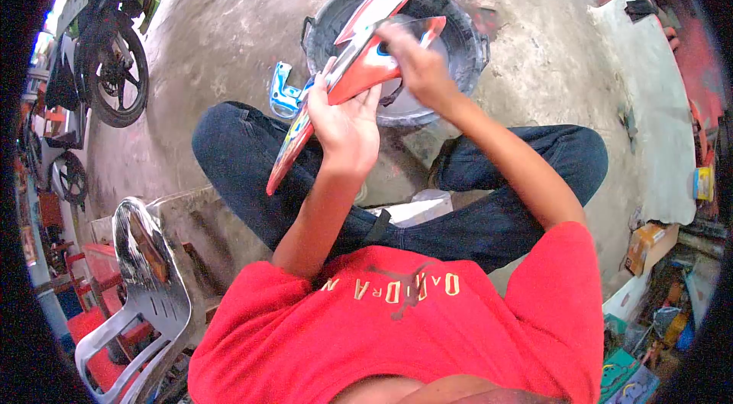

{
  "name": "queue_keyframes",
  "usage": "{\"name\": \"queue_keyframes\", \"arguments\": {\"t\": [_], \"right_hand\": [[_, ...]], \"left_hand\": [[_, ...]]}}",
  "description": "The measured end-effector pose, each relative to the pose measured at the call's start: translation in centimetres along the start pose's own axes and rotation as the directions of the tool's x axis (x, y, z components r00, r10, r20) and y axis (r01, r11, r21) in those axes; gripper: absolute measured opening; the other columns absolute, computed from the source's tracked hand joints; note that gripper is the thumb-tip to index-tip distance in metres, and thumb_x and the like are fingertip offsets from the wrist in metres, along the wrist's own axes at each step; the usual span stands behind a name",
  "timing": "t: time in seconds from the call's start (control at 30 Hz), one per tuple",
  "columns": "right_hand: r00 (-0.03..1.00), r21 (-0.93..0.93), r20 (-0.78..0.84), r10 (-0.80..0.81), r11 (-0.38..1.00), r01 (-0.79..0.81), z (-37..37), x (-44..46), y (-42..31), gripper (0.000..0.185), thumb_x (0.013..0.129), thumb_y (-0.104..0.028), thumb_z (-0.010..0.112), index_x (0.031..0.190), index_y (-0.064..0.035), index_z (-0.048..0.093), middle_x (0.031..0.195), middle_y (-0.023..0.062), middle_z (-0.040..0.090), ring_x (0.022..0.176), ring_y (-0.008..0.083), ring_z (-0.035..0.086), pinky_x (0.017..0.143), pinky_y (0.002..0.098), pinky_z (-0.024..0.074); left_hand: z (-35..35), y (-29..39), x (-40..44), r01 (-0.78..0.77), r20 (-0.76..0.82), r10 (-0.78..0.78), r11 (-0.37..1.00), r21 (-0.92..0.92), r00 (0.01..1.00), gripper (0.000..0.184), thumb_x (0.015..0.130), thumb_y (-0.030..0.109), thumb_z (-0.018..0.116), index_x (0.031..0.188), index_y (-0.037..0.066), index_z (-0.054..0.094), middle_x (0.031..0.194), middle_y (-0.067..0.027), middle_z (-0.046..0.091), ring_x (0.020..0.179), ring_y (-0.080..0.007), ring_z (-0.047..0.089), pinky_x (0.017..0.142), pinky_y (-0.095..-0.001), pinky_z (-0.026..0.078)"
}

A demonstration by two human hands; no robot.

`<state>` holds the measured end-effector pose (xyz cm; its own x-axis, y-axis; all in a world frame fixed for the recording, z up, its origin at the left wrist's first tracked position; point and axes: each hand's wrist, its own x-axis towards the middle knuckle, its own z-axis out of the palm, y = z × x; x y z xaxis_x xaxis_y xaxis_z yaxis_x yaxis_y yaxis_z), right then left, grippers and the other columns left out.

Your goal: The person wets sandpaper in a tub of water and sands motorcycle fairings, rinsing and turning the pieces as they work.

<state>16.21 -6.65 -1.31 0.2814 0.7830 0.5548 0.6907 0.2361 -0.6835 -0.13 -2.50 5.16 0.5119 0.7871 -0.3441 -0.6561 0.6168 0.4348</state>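
Observation:
A long, pointed motorcycle body panel (365, 74), red with white and blue graphics, lies tilted in my left hand (347, 125). The palm faces up beneath it, with thumb and fingers around its edges. My right hand (424, 72) is over the panel's upper end, its fingers smeared by motion; whether they hold anything cannot be made out. Below the panel stands a round dark tub (314, 45) with side handles. A second red-and-white panel (385, 3) leans across the tub's far side. On the floor left of the tub sits a curved blue-and-white piece (284, 92).
Concrete floor (237, 22) surrounds the tub. A motorcycle (114, 60) is parked at the far left, and a grey plastic chair (149, 305) stands nearer. To the right are a pale board (649, 114), a cardboard box (649, 247) and assorted clutter.

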Motion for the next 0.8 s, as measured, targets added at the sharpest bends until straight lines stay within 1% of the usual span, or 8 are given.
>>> {"name": "queue_keyframes", "arguments": {"t": [0.13, 0.17, 0.27, 0.4, 0.5, 0.53, 0.6, 0.8], "right_hand": [[0.985, -0.107, 0.046, 0.166, 0.981, -0.160, -0.4, 0.0, -2.8, 0.036, 0.100, -0.008, 0.046, 0.134, -0.0011, 0.056, 0.136, 0.0224, 0.057, 0.128, 0.0351, 0.055, 0.109, 0.0409, 0.0419], [0.993, -0.142, 0.091, -0.077, 0.986, 0.090, 0.0, -0.7, -4.0, 0.038, 0.099, -0.005, 0.047, 0.136, -0.0021, 0.056, 0.139, 0.0215, 0.055, 0.132, 0.0337, 0.052, 0.111, 0.0402, 0.0397], [0.898, -0.020, 0.289, -0.332, 0.936, 0.352, -0.7, -0.6, -5.4, 0.041, 0.097, -0.002, 0.048, 0.137, -0.0027, 0.054, 0.141, 0.0206, 0.053, 0.135, 0.0327, 0.049, 0.113, 0.0401, 0.0379], [0.953, -0.251, 0.019, 0.303, 0.924, -0.289, -1.9, 1.1, 0.8, 0.040, 0.097, -0.004, 0.050, 0.137, -0.0034, 0.055, 0.140, 0.0194, 0.055, 0.133, 0.0323, 0.050, 0.112, 0.0399, 0.0394], [0.932, -0.128, 0.175, 0.316, 0.946, -0.297, -2.7, 1.4, -4.7, 0.037, 0.099, -0.007, 0.050, 0.135, -0.0035, 0.056, 0.139, 0.0198, 0.056, 0.133, 0.0327, 0.051, 0.110, 0.0402, 0.0404], [0.987, -0.144, 0.120, -0.104, 0.982, 0.121, -1.6, 1.1, -5.4, 0.036, 0.100, -0.011, 0.050, 0.135, -0.0035, 0.056, 0.137, 0.0201, 0.057, 0.132, 0.0342, 0.051, 0.109, 0.0407, 0.0412], [0.955, -0.110, 0.199, -0.222, 0.963, 0.246, -1.2, 1.5, -8.5, 0.035, 0.100, -0.011, 0.050, 0.134, -0.0033, 0.057, 0.135, 0.0204, 0.058, 0.132, 0.0351, 0.051, 0.109, 0.0411, 0.0412], [0.999, -0.176, 0.011, -0.037, 0.984, 0.039, -1.5, 8.1, -5.7, 0.036, 0.101, -0.016, 0.047, 0.133, -0.0017, 0.056, 0.133, 0.0219, 0.058, 0.130, 0.0410, 0.050, 0.108, 0.0440, 0.0416]], "left_hand": [[1.4, -0.3, -0.7, -0.048, -0.056, 0.047, 0.999, -0.012, 0.997, 0.042, 0.104, 0.030, 0.034, 0.129, -0.001, 0.046, 0.135, -0.0238, 0.053, 0.130, -0.0381, 0.050, 0.114, -0.0550, 0.036], [0.8, -0.4, -0.3, -0.062, -0.014, 0.062, 0.998, 0.006, 0.998, 0.042, 0.104, 0.030, 0.034, 0.129, -0.002, 0.046, 0.134, -0.0239, 0.054, 0.130, -0.0383, 0.050, 0.115, -0.0549, 0.036], [-0.3, -0.4, 0.5, -0.079, 0.039, 0.078, 0.997, 0.014, 0.996, 0.043, 0.104, 0.031, 0.034, 0.127, -0.003, 0.047, 0.134, -0.0239, 0.054, 0.129, -0.0386, 0.051, 0.115, -0.0547, 0.036], [1.3, -0.6, -0.5, -0.068, -0.016, 0.068, 0.997, -0.027, 0.998, 0.042, 0.102, 0.030, 0.037, 0.123, -0.004, 0.051, 0.132, -0.0220, 0.057, 0.129, -0.0381, 0.052, 0.114, -0.0552, 0.037], [1.4, -0.6, -0.6, -0.100, 0.040, 0.099, 0.995, 0.002, 0.994, 0.042, 0.100, 0.030, 0.038, 0.122, -0.003, 0.053, 0.132, -0.0211, 0.058, 0.129, -0.0363, 0.052, 0.113, -0.0532, 0.038], [1.4, -0.5, -0.4, -0.121, 0.058, 0.120, 0.993, 0.012, 0.991, 0.041, 0.100, 0.029, 0.038, 0.122, -0.003, 0.053, 0.131, -0.0209, 0.058, 0.129, -0.0361, 0.053, 0.113, -0.0530, 0.038], [1.3, 0.1, -0.1, -0.170, 0.093, 0.166, 0.985, 0.037, 0.982, 0.041, 0.099, 0.029, 0.039, 0.121, -0.002, 0.053, 0.131, -0.0206, 0.059, 0.128, -0.0356, 0.053, 0.113, -0.0526, 0.038], [5.3, 3.0, -0.5, -0.263, 0.104, 0.274, 0.958, -0.111, 0.956, 0.041, 0.094, 0.026, 0.044, 0.121, -0.004, 0.052, 0.131, -0.0237, 0.057, 0.128, -0.0369, 0.053, 0.115, -0.0541, 0.037]]}}
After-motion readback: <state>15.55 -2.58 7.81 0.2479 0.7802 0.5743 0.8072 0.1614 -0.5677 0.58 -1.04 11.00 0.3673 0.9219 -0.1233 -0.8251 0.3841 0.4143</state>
